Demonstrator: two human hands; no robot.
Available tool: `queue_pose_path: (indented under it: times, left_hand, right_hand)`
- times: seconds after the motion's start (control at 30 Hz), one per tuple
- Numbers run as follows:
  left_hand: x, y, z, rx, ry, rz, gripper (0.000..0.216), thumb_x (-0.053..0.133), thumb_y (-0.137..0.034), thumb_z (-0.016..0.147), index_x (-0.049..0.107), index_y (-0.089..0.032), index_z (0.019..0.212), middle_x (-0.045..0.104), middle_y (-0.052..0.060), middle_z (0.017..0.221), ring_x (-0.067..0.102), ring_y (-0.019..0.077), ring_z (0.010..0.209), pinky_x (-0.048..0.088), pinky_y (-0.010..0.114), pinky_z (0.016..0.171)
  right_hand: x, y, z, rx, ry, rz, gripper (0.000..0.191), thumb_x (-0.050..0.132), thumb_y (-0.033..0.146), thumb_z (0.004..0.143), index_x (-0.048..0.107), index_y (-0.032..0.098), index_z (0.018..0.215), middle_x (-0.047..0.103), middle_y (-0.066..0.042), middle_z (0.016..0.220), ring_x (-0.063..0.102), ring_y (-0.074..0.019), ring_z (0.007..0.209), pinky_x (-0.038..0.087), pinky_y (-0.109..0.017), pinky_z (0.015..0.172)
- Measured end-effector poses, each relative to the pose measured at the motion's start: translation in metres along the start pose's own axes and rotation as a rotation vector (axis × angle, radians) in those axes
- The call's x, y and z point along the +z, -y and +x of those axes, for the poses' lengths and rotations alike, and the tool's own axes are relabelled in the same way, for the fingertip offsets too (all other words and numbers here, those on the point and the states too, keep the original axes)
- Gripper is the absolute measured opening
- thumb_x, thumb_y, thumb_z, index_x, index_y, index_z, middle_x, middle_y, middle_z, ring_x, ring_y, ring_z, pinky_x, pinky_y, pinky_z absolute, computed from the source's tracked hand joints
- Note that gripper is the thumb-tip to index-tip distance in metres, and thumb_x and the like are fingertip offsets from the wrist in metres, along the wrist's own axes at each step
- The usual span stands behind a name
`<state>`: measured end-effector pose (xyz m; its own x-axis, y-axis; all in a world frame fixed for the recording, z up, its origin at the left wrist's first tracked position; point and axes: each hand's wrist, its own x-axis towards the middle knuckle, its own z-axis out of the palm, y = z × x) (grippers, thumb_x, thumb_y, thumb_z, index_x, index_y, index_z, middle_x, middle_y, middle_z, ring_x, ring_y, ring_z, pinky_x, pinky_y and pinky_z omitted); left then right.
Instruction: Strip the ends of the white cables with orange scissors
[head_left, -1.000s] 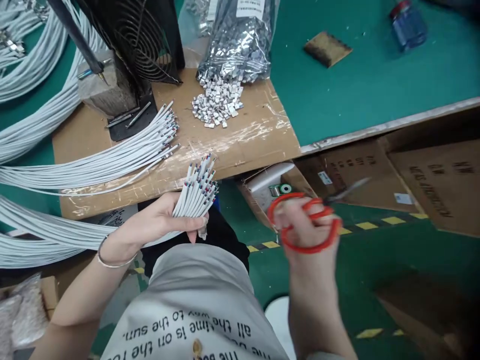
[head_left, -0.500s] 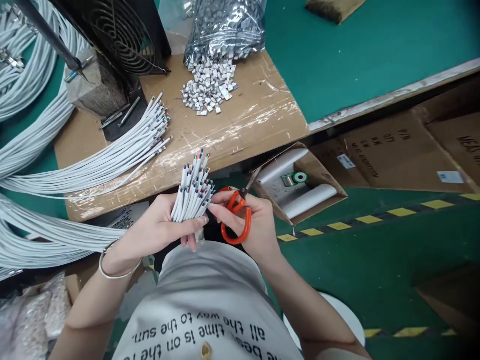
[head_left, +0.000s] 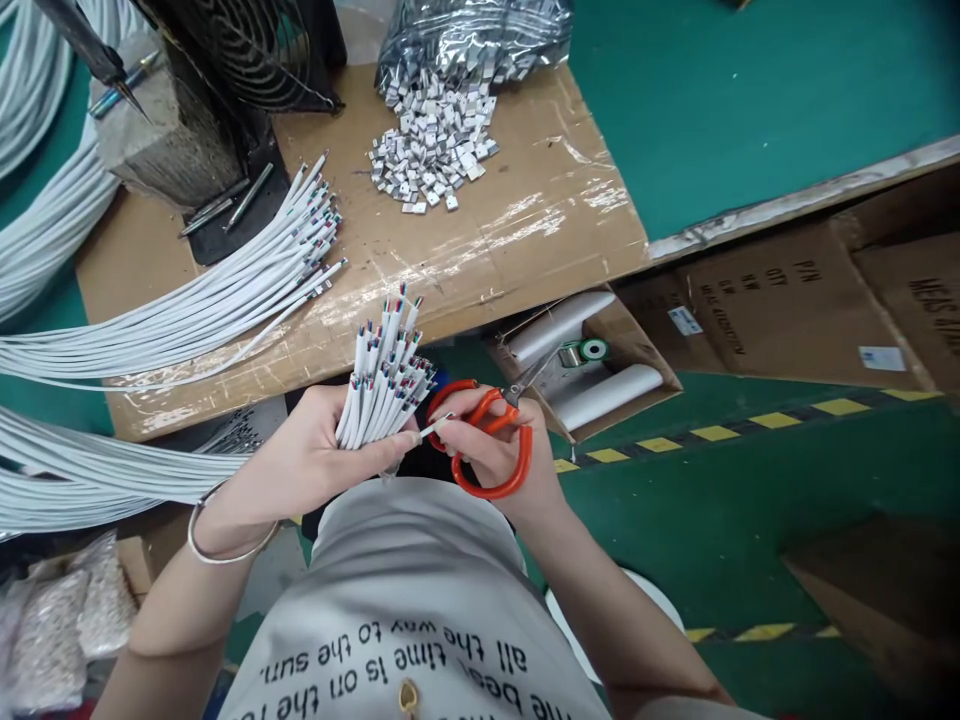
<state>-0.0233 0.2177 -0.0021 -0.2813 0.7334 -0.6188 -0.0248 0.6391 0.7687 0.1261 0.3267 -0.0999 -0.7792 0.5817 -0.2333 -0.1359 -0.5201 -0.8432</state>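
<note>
My left hand [head_left: 319,460] is wrapped round a bundle of white cables [head_left: 382,385], their stripped coloured ends pointing up and away from me. My right hand [head_left: 499,460] holds orange-handled scissors [head_left: 487,445] with its fingers through the loops, blades pointing up to the right. The fingertips of that hand pinch a single white cable end [head_left: 431,430] at the bundle's right side. Both hands are in front of my lap, below the table's front edge.
A cardboard sheet [head_left: 525,230] covers the table, with a row of white cables [head_left: 225,300], a heap of small metal parts [head_left: 435,150] and a black fan [head_left: 255,50]. An open box with white rolls [head_left: 592,370] sits on the green floor.
My right hand brought the scissors in from the right to the bundle. Now its fingertips draw one cable out sideways. The left hand has stayed closed on the bundle.
</note>
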Motion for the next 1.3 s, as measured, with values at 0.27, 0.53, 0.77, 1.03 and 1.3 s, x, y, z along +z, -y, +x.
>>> queue_pose_path:
  times: [0.27,0.53,0.77,1.03,1.3]
  left_hand:
    - [0.004,0.003,0.001,0.002,-0.037,0.022,0.032,0.08,-0.042,0.083,0.067,-0.015,0.072,0.058,0.0,0.069,0.048,0.0119,0.064,0.042,0.023,0.055]
    - [0.003,0.002,0.001,-0.063,-0.014,-0.047,0.026,0.079,-0.038,0.086,0.072,-0.014,0.077,0.057,-0.004,0.053,0.047,0.0082,0.047,0.04,0.021,0.047]
    - [0.004,-0.001,0.005,-0.049,0.011,-0.052,0.031,0.08,-0.038,0.084,0.066,-0.017,0.067,0.063,-0.001,0.054,0.06,0.013,0.052,0.05,0.024,0.053]
    - [0.004,0.005,0.004,-0.028,0.054,-0.075,0.026,0.075,-0.037,0.09,0.068,-0.016,0.077,0.051,-0.006,0.051,0.041,0.007,0.047,0.035,0.021,0.048]
    - [0.007,0.004,0.001,0.014,-0.024,-0.079,0.02,0.078,-0.035,0.089,0.08,-0.015,0.088,0.059,-0.002,0.065,0.042,0.0083,0.055,0.035,0.022,0.05]
  right_hand:
    - [0.001,-0.008,0.0,-0.066,-0.047,-0.022,0.026,0.089,0.043,0.074,0.073,0.025,0.063,0.064,0.0,0.059,0.06,-0.0183,0.061,0.053,-0.035,0.061]
    - [-0.011,0.018,0.0,-0.201,-0.301,-0.063,0.029,0.081,0.039,0.088,0.07,0.024,0.067,0.058,0.002,0.056,0.052,-0.012,0.052,0.045,-0.028,0.054]
    - [0.007,0.02,-0.011,-0.152,-0.126,-0.248,0.009,0.089,0.022,0.074,0.081,0.025,0.072,0.073,0.0,0.065,0.061,-0.0142,0.055,0.049,-0.028,0.052]
    - [0.001,0.016,-0.007,-0.204,-0.035,-0.272,0.019,0.089,0.023,0.078,0.076,0.024,0.065,0.06,0.003,0.053,0.05,-0.0116,0.051,0.038,-0.029,0.05]
    - [-0.008,0.019,-0.002,-0.057,-0.188,-0.135,0.028,0.085,0.034,0.083,0.071,0.024,0.061,0.058,0.004,0.049,0.046,-0.0114,0.04,0.034,-0.029,0.041]
